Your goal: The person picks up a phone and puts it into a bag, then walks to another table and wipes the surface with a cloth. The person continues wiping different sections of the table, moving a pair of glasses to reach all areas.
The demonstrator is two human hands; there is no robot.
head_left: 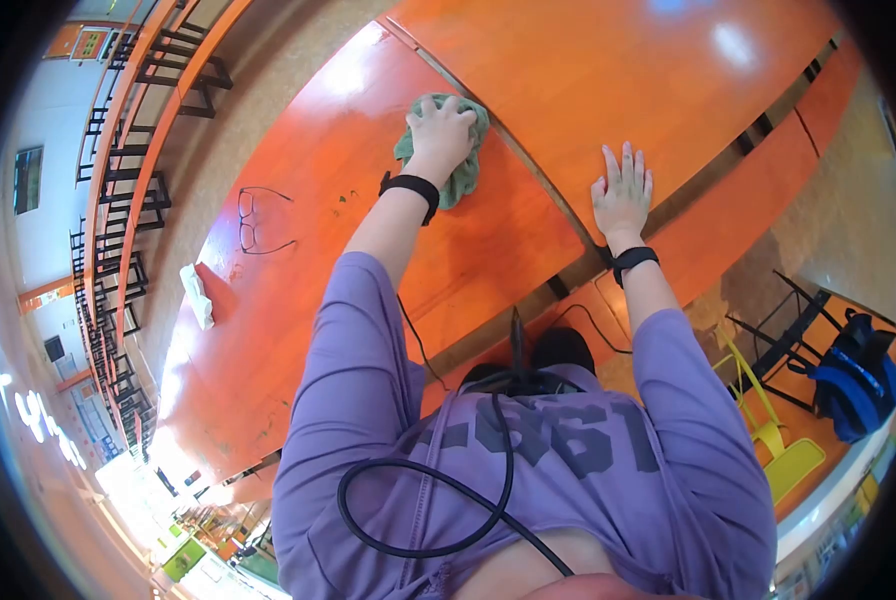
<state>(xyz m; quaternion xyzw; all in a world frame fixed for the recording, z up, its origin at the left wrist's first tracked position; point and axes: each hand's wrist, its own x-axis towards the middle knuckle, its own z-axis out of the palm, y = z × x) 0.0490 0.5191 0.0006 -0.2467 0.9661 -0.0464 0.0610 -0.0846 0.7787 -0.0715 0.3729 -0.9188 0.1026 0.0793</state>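
Observation:
My left hand [441,140] presses down on a crumpled green cloth [460,188], fingers curled over its top, on the orange table [308,340]. A black band circles that wrist. My right hand [623,195] lies palm down on the neighbouring orange tabletop [608,90], fingers stretched out and nothing in them. It too has a black band at the wrist. A narrow seam runs between the two tabletops, with the cloth just to its left. Left of the cloth rests a pair of eyeglasses [249,222] with its temples unfolded.
A white crumpled item, perhaps tissue [197,297], sits near the table's left edge. An orange bench [758,190] runs along the right side. Beyond it are a blue backpack [853,378] and a yellow chair-like object [794,468]. A black cable [418,548] loops across my chest.

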